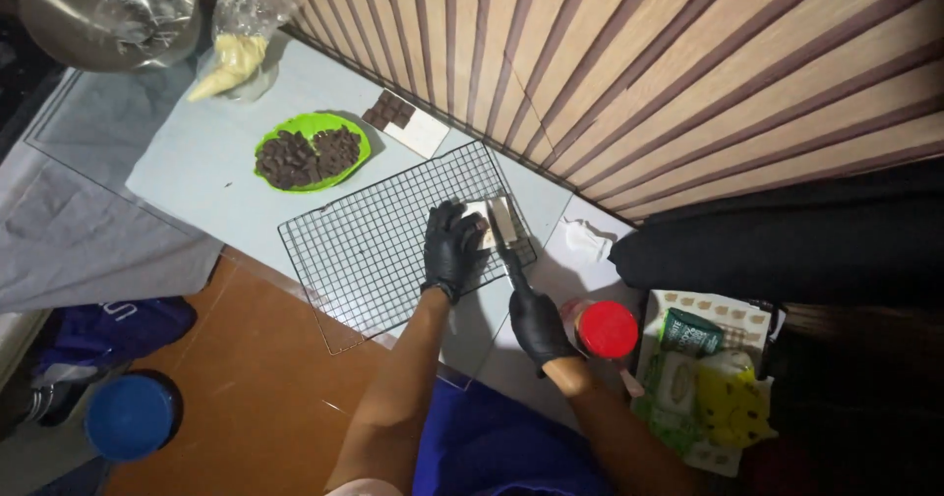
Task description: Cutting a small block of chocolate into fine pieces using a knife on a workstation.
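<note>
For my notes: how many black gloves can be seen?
2: the left hand pressing the pale block on the wire rack, the right hand holding the knife.

Pale block [480, 211] on wire rack [374, 250]: largely covered by gloved left hand [452, 250]; full outline not visible. Knife [505, 235]: handle hidden inside gloved right hand [536, 324]; blade edge against block too small to resolve. Steel bowl [108, 9]: cut by top edge; contents a blur of glare. Clear bag [236, 54]: cream filling indistinct. Pieces in green plate [313, 122]: individual shapes unclear. Both forearms cut off at bottom edge. Right side in deep shadow; dark mass there unidentifiable.
</note>
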